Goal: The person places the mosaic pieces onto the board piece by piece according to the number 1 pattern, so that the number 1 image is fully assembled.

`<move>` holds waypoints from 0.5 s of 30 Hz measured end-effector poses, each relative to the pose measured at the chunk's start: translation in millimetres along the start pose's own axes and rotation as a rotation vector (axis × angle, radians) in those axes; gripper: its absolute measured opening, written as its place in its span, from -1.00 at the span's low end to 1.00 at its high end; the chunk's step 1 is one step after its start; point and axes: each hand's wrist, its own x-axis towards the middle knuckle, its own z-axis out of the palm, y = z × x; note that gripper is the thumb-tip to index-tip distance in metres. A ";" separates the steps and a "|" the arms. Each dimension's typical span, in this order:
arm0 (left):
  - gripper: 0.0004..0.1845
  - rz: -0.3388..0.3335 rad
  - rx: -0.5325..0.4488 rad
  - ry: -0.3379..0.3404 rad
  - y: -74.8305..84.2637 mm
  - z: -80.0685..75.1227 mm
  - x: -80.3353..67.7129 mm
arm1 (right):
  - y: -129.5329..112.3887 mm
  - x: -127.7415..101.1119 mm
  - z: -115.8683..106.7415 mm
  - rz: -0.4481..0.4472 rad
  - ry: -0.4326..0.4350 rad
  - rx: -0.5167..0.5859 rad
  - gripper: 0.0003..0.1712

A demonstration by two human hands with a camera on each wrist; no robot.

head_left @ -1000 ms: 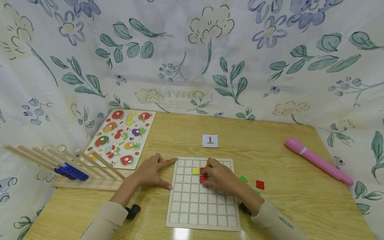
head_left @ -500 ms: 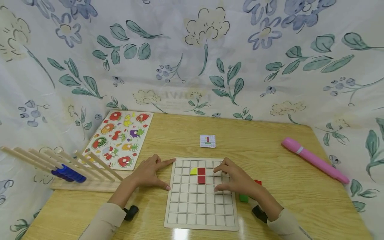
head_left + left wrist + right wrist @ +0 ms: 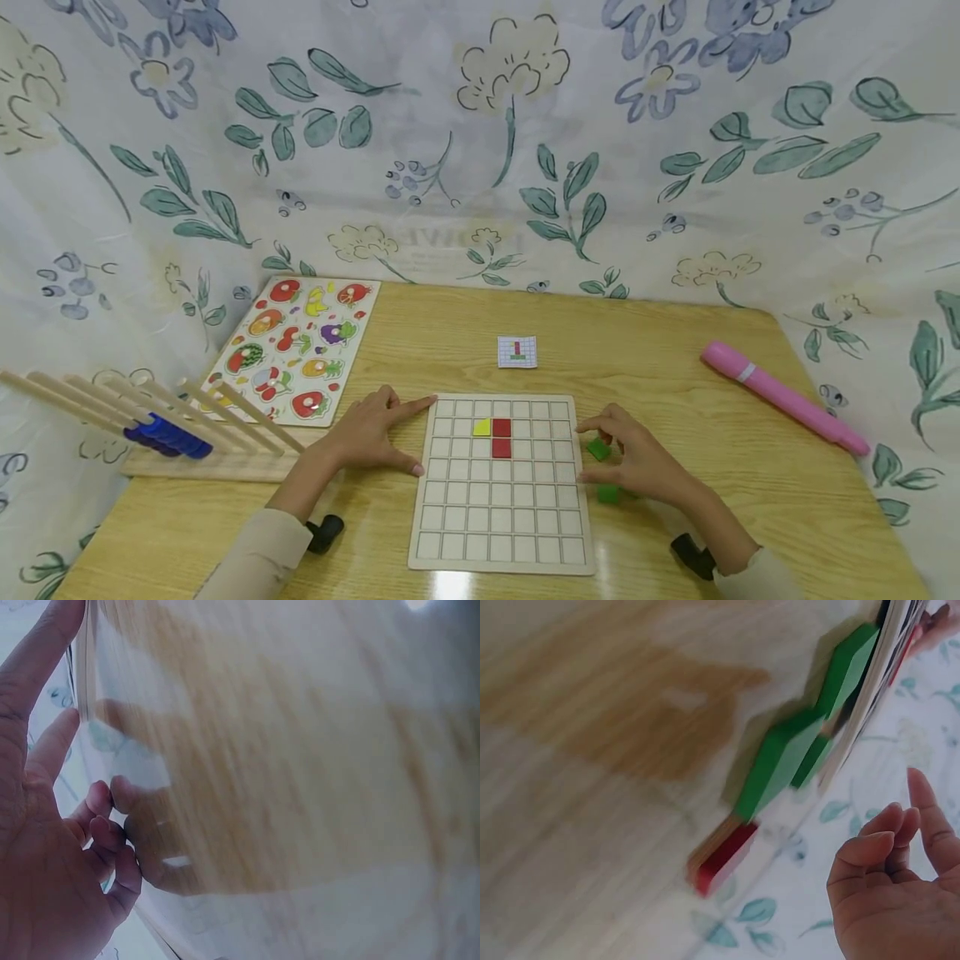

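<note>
The left hand lies at the left side of a pale grid board, its grip spread, with the extended index finger and thumb set apart along the board's edge. In the left wrist view its other fingers bend inward. The right hand is at the board's opposite side, its grip parted, with a gap between index finger and thumb; a green tile shows in that gap, and a second green tile sits just below the thumb. Whether the fingers touch either cannot be told. The right wrist view also shows a red tile beside the green ones on the worktop.

On the board, a yellow piece sits directly left of an upper red square, with a lower red square in the next row beneath. A small pattern card lies beyond the board; farther right rests a pink marker-shaped object.
</note>
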 end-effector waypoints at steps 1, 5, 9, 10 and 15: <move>0.10 0.002 -0.001 0.002 -0.4 0.2 0.0 | 2.6 -2.3 -2.3 -0.003 0.012 0.001 -0.37; 0.10 0.007 -0.016 0.005 -1.8 0.6 0.0 | 12.9 -10.6 -11.2 -0.022 0.061 -0.034 -0.40; 0.11 0.006 -0.008 0.004 -3.3 1.4 0.5 | 21.6 -18.1 -20.0 0.018 0.094 -0.070 -0.43; 0.12 0.006 -0.003 0.004 -3.7 1.6 0.7 | 23.4 -20.0 -22.1 0.033 0.100 -0.075 -0.43; 0.12 0.005 0.002 0.002 -4.5 2.3 2.6 | 31.8 -29.1 -30.4 0.052 0.117 -0.129 -0.50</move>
